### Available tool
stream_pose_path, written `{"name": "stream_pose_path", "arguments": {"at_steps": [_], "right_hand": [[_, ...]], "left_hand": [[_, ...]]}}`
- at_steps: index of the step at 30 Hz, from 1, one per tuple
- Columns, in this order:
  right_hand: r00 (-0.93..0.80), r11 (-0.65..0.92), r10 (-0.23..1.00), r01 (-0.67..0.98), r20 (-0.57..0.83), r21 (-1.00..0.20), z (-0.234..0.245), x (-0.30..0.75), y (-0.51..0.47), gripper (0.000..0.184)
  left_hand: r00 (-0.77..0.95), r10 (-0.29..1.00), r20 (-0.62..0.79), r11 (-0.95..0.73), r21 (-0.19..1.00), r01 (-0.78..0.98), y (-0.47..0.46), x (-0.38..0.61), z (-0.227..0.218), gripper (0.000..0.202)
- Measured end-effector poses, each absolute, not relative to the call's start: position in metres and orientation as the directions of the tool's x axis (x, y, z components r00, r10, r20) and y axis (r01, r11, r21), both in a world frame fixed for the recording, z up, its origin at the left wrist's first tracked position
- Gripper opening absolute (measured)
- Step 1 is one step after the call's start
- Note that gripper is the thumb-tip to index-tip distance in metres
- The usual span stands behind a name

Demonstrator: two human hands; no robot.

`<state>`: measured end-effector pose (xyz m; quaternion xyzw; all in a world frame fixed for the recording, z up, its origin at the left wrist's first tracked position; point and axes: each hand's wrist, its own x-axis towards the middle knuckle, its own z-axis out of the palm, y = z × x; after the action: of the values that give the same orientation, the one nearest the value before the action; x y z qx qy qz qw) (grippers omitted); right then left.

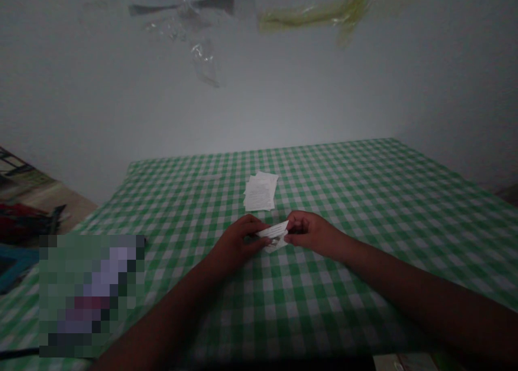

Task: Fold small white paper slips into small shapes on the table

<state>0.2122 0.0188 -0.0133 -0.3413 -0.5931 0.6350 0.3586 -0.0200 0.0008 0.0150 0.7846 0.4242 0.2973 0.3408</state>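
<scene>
A small printed sheet of paper [275, 231], bent or partly folded over, is held just above the checked tablecloth. My left hand [238, 240] pinches its left end between thumb and fingers. At the opposite end, my right hand [309, 230] grips the sheet near its upper right corner, fingers curled. Just beyond both hands lies a loose stack of white printed papers [259, 193], its sheets slightly fanned. The fine print is too small to read.
The green and white checked tablecloth [343, 182] covers the table up to a pale wall [303, 90]. Clear and yellow tape [307, 19] sticks to the wall. A blurred-out object [97, 290] lies at the left, a dark cable [18, 353] beside it.
</scene>
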Motion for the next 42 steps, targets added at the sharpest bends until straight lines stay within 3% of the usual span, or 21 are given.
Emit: {"name": "stream_pose_path", "arguments": {"at_steps": [22,27,32,38,42], "right_hand": [[-0.468,-0.134,0.880,-0.074,-0.085,-0.988,-0.007,0.210,0.017,0.023],[-0.434,-0.119,0.897,-0.053,-0.085,-0.991,-0.005,0.210,0.017,0.022],[-0.419,-0.070,0.906,-0.032,-0.050,-0.997,-0.008,0.210,0.018,0.021],[-0.409,-0.038,0.911,0.033,-0.048,-0.999,-0.014,0.210,0.020,0.018],[-0.407,0.157,0.911,0.194,0.067,-0.968,-0.010,0.212,0.017,0.011]], "left_hand": [[0.421,0.900,0.114,-0.326,0.818,0.474,0.004,-0.021,0.014,0.021],[0.467,0.873,0.143,-0.377,0.805,0.459,0.000,-0.020,0.019,0.023],[0.523,0.817,0.242,-0.520,0.702,0.487,-0.004,-0.020,0.020,0.029],[0.561,0.786,0.259,-0.579,0.624,0.524,-0.002,-0.019,0.015,0.024],[0.594,0.770,0.235,-0.601,0.579,0.550,-0.001,-0.019,0.011,0.022]]}}
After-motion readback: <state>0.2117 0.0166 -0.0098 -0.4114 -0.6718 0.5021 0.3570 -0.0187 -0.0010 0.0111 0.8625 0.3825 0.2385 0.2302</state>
